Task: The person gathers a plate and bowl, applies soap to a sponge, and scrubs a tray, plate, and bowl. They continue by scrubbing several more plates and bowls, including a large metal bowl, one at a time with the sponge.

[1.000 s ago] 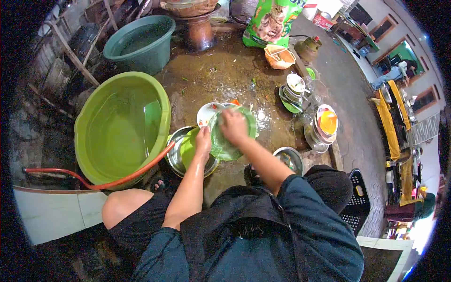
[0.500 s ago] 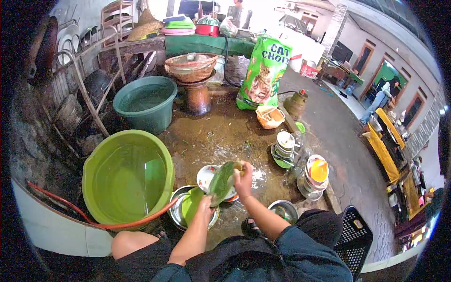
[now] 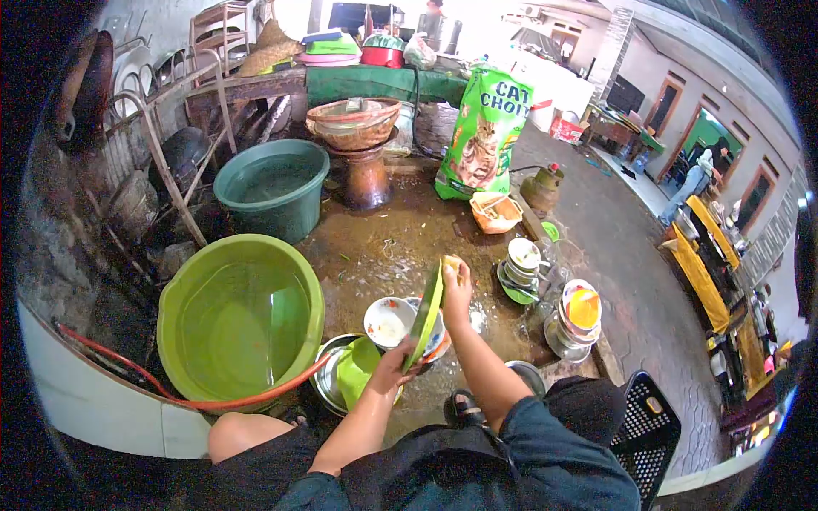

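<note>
My left hand [image 3: 395, 371] is closed on the lower edge of a green plate [image 3: 423, 317], which is tilted up almost edge-on. At the plate's upper end my right hand [image 3: 458, 288] is closed round a small yellow sponge-like pad [image 3: 448, 262] pressed to the rim. Behind the plate, on the wet floor, sits a white bowl [image 3: 382, 315] with a coloured pattern, beside other dishes that the plate partly hides. A metal basin [image 3: 324, 387] by my left forearm holds a bright green piece [image 3: 354, 368].
A big green tub [image 3: 169, 319] of water stands at left, a dark green tub [image 3: 223, 201] behind it. An orange hose [image 3: 247, 400] crosses in front. Stacked dishes [image 3: 521, 264] and more bowls [image 3: 579, 315] stand right, near a cat-food bag [image 3: 486, 136]. A person [image 3: 694, 183] is far right.
The green plate has turned from showing its broad face to nearly edge-on and more upright. My right hand has moved slightly up and right along its rim. The view has shifted a little.
</note>
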{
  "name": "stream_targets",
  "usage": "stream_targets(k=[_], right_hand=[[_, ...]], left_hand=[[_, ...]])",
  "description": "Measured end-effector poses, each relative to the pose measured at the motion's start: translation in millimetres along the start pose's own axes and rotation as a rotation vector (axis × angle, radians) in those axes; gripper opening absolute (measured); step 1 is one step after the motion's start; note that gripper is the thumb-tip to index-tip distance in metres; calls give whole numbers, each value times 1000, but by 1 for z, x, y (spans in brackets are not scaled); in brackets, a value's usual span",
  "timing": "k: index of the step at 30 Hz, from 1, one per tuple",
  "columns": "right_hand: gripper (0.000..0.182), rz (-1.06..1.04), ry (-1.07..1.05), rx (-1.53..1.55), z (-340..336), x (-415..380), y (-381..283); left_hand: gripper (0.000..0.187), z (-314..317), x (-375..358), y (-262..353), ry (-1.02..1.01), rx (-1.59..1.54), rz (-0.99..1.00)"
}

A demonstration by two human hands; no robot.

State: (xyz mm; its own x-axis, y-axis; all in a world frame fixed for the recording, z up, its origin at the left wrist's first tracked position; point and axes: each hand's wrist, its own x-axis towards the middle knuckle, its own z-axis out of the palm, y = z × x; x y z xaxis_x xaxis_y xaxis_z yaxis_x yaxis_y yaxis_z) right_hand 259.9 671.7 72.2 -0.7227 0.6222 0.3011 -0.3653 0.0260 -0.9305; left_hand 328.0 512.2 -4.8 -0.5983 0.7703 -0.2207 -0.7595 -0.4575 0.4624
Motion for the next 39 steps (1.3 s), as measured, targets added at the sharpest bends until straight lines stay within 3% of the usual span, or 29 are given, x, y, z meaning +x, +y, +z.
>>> stream_targets(k=[2,3,4,6,7,9,10,11,12,13,14,15,16,17,19,21,22,24,26,28,32,33,34,35,36,37,39], right_hand=[[30,284,-93,-9,-12,-4,23],[30,555,-187,333,-21,-16,37],[31,815,-282,683,-28,-34,54],[31,707,-217,4,-25,-71,116],[31,722,-214,-2,-34,-76,116],[27,-158,-722,-1024,-57,-93,117],[23,256,-337,-388,-63,-94,135],[20,546,-242,-277,-36,-86,19],[34,-196,-325,-641,-50,-71,59],[38,175,-43,-197,-42,-54,55],[39,125,14,-137,-29,-44,14],[40,189,-40,-22,-30,-23,13],[42,251,-88,95,-37,-8,15],[42,270,-85,83,-54,3,37],[48,896,-340,503,-85,17,101],[49,918,-358,489,-79,-11,99],[51,930,-378,479,-70,-34,93],[53,956,-412,457,-60,-82,80],[55,982,-427,451,-64,-108,70],[54,1177,-161,387,-81,-113,57],[49,1086,-301,391,-110,-98,28],[46,982,-348,83,-114,-97,28],[42,863,-395,-217,-116,-97,25],[37,952,-319,-245,-143,-91,57],[33,852,-313,-120,-185,-88,113],[34,881,-196,-49,-181,-94,94],[37,891,-5,7,-180,-99,77]], left_hand=[[20,-4,14,-6,107,20,78],[25,-6,23,-10,218,40,170],[29,15,15,1,490,37,100],[30,-36,38,2,389,-293,40],[29,-53,42,1,418,-248,133],[25,-63,33,3,486,-129,268],[25,-52,25,3,616,-222,216],[24,-56,23,-2,510,-145,205],[25,-49,22,-2,584,-129,95],[27,-52,18,-8,465,-7,64],[30,-48,22,-10,322,12,-21],[34,-29,16,-13,363,97,-39],[37,-28,16,-10,264,11,-191],[43,-24,15,-12,211,-14,-179],[50,-5,16,-15,160,-43,-160],[55,12,16,-15,279,-20,91],[55,1,26,-16,291,-26,99],[52,-33,50,-25,488,164,335],[47,-36,43,-18,508,79,384],[46,-65,55,-27,692,172,536],[49,-64,58,-45,873,469,538],[50,-76,74,-58,922,603,630],[46,-63,66,-54,856,744,520],[40,-65,72,-59,798,830,494],[35,-70,76,-62,739,916,467],[35,-73,72,-59,756,914,466],[29,-73,65,-53,604,1019,400]])
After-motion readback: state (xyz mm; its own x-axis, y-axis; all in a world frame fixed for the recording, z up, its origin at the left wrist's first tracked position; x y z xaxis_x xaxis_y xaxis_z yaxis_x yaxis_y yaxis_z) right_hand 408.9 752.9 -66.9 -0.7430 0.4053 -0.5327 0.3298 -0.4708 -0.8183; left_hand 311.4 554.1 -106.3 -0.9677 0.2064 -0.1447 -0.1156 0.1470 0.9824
